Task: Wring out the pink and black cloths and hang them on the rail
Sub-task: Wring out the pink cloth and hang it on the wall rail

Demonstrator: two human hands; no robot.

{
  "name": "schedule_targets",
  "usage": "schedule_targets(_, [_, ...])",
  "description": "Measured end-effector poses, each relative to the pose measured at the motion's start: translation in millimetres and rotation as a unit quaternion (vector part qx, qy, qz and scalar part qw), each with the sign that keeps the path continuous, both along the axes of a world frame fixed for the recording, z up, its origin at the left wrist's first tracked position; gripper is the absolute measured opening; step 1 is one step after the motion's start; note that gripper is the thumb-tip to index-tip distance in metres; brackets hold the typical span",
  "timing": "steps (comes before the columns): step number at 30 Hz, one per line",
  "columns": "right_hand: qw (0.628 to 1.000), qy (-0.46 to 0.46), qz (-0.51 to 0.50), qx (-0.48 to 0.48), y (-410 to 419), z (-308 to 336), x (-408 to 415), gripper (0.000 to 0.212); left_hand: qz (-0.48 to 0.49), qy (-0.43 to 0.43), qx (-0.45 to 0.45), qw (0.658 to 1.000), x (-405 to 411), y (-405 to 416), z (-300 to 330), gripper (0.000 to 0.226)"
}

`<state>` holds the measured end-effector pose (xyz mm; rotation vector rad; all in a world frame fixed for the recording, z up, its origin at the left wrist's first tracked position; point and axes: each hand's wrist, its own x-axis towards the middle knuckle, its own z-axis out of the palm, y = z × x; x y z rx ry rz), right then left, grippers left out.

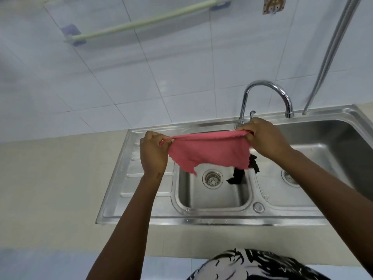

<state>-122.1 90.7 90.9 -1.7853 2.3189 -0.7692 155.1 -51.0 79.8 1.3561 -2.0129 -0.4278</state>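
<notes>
The pink cloth (210,151) is stretched flat between both hands above the small left basin of the steel sink (153,218). My left hand (153,153) pinches its left top corner, and my right hand (266,138) grips its right top corner. The black cloth (239,175) is draped over the divider between the two basins, partly hidden behind the pink cloth. The pale green rail (141,22) is fixed high on the tiled wall, up and to the left of the hands.
A chrome gooseneck tap (262,89) stands behind the sink, right by my right hand. A metal hose (333,53) hangs down the wall at the right. A ridged draining board (129,178) lies left of the basin. Beige counter surrounds the sink.
</notes>
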Motion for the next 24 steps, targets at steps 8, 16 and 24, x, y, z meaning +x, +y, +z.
schedule_targets(8, [0.993, -0.015, -0.064, -0.098, -63.3, 74.3, 15.9, 0.022, 0.029, -0.028, -0.026, 0.999, 9.2, -60.7, 85.6, 0.019])
schedule_targets(16, [0.984, 0.009, -0.076, -0.161, -194.0, 212.7, 8.1, 0.025, -0.038, 0.103, -0.004, 0.994, 3.6, -182.5, 231.7, 0.02])
schedule_targets(24, [0.898, -0.399, -0.02, -0.183, -240.6, 242.5, 4.4, 0.023, -0.135, 0.408, 0.201, 0.88, -20.3, -228.3, 250.2, 0.019])
